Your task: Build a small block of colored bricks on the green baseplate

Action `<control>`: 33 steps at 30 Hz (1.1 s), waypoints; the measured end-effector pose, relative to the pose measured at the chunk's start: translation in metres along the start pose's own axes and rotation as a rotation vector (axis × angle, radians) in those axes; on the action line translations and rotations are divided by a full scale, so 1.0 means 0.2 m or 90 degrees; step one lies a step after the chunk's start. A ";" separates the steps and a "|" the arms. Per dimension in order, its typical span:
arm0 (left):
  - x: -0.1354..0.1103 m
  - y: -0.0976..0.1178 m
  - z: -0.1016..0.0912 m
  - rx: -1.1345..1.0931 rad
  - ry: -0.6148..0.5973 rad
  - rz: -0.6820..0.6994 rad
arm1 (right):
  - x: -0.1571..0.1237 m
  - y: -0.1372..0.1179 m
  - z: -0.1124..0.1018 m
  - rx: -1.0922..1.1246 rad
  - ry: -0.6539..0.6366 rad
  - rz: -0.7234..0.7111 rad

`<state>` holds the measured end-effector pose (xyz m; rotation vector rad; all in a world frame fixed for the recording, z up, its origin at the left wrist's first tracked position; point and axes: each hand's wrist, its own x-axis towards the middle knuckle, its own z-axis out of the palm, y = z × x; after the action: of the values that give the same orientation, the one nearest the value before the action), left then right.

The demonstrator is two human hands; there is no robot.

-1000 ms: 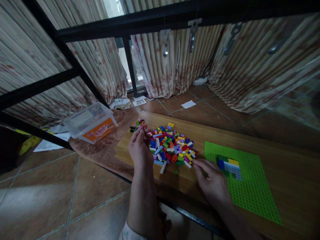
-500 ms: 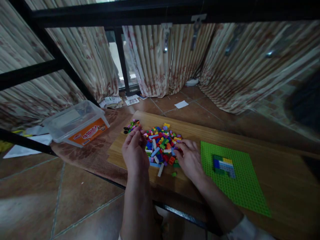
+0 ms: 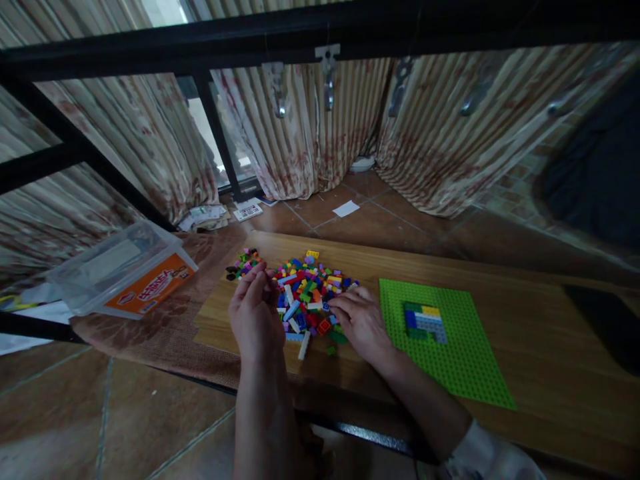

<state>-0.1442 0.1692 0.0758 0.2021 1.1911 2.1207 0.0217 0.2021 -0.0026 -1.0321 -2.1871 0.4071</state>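
Note:
Loose toy building bricks (image 3: 305,293) in many colours lie heaped on the wooden board. My left hand (image 3: 256,313) is raised over the heap's left side, its thumb and fingers pinched together; whatever may be between them is hidden. At the heap's right edge, my right hand (image 3: 361,321) has its fingertips closed at a small blue brick (image 3: 326,307). To the right of this hand lies a green baseplate (image 3: 470,347). On it sits a small flat build (image 3: 425,323) of green, blue, yellow, white and grey bricks.
A clear plastic box (image 3: 125,267) with an orange label stands left, on a brown cloth (image 3: 150,343). A smaller brick cluster (image 3: 243,262) lies at the board's far left corner. A dark flat object (image 3: 603,327) is on the board's right. A black metal bar (image 3: 300,40) crosses above.
The camera view has turned right, so the scene sits further left and the dark flat object shows more. Both hands keep nearly the same place over the bricks.

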 end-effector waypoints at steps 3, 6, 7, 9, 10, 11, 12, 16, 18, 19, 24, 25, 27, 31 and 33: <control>0.00 -0.01 0.01 0.005 -0.003 -0.001 | 0.00 -0.02 -0.03 0.067 0.020 0.027; -0.01 -0.01 0.02 0.034 -0.013 -0.010 | -0.01 -0.06 -0.12 0.173 0.063 0.086; -0.01 -0.01 0.03 0.049 -0.018 -0.013 | -0.03 -0.07 -0.15 0.207 0.075 0.113; -0.03 -0.02 0.04 0.087 -0.038 -0.029 | -0.08 -0.08 -0.24 0.259 0.086 0.173; -0.05 -0.03 0.05 0.107 -0.054 -0.041 | -0.11 -0.08 -0.28 0.279 0.092 0.211; -0.06 -0.05 0.07 0.130 -0.076 -0.057 | -0.15 -0.06 -0.32 0.302 0.102 0.259; -0.09 -0.07 0.08 0.156 -0.104 -0.073 | -0.19 -0.03 -0.36 0.320 0.120 0.317; -0.22 -0.19 0.14 0.288 -0.248 -0.109 | -0.34 0.14 -0.51 0.312 0.276 0.470; -0.31 -0.27 0.15 0.369 -0.336 -0.097 | -0.40 0.23 -0.58 0.277 0.316 0.489; -0.35 -0.31 0.16 0.412 -0.395 -0.085 | -0.43 0.27 -0.60 0.256 0.316 0.485; -0.53 -0.47 0.14 0.648 -0.581 0.005 | -0.51 0.32 -0.67 0.119 0.208 0.352; -0.55 -0.50 0.14 0.684 -0.588 0.022 | -0.52 0.31 -0.67 0.098 0.187 0.323; -0.58 -0.55 0.15 0.732 -0.606 0.056 | -0.53 0.30 -0.65 0.074 0.157 0.275; -0.62 -0.62 0.17 0.800 -0.624 0.118 | -0.53 0.29 -0.61 0.039 0.132 0.203; -0.63 -0.63 0.18 0.826 -0.624 0.130 | -0.53 0.30 -0.59 0.014 0.122 0.174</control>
<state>0.0282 0.1583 0.0180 1.7121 1.6542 0.7614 0.1850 0.1578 0.0036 -1.3082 -1.8744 0.4349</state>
